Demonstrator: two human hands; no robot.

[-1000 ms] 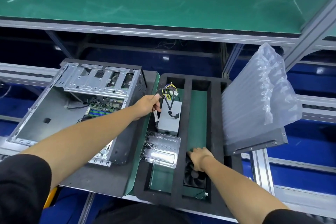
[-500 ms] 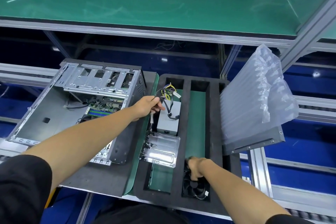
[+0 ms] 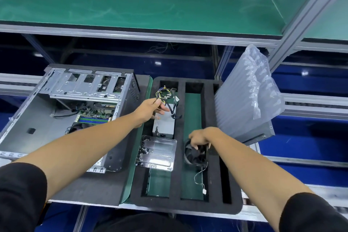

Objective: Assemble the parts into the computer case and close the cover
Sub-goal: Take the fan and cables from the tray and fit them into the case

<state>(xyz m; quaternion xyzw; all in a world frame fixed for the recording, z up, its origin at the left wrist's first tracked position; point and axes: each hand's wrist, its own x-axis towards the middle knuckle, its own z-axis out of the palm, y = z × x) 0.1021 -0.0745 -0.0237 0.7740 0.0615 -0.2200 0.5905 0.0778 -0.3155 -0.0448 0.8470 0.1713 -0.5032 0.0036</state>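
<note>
Nearest the person, two black sleeves w/ bare forearms reach out over the bench [image 3: 90, 186]. On the rt side lies a black foam tray [image 3: 178, 156] w/ long slots. Right hand [image 3: 200, 136] comes down from above, fingers curled on the rim of a black fan [image 3: 195, 154], which sits tilted over the near part of the middle slot; its thin wire w/ a white plug [image 3: 204, 191] trails toward the tray's near end.

Just left of the fan, a clear plastic pack [image 3: 157, 152] w/ small dark pieces along its left edge lies across the left slot. Beyond it, same slot, a grey power supply [image 3: 164, 125]. Left hand [image 3: 151, 108] is over the supply's far end, fingers clenched round the cable bundle [image 3: 165, 94] — yellow, black & other colours — lifted a bit, w/ a black lead looping down to the rt.

Left of the tray, the computer case [image 3: 62, 111] lies on its side on a dark mat, cover off, open side up. Motherboard w/ RAM slots shows inside near the rt wall; drive cage at the far end.

Rt of the tray, a dark flat panel [image 3: 258, 135] leans up, half-wrapped in clear air-column packing [image 3: 248, 88].

Farther back, a raised green shelf [image 3: 150, 0] on alu framing spans the whole width; blue panels show below it.
</note>
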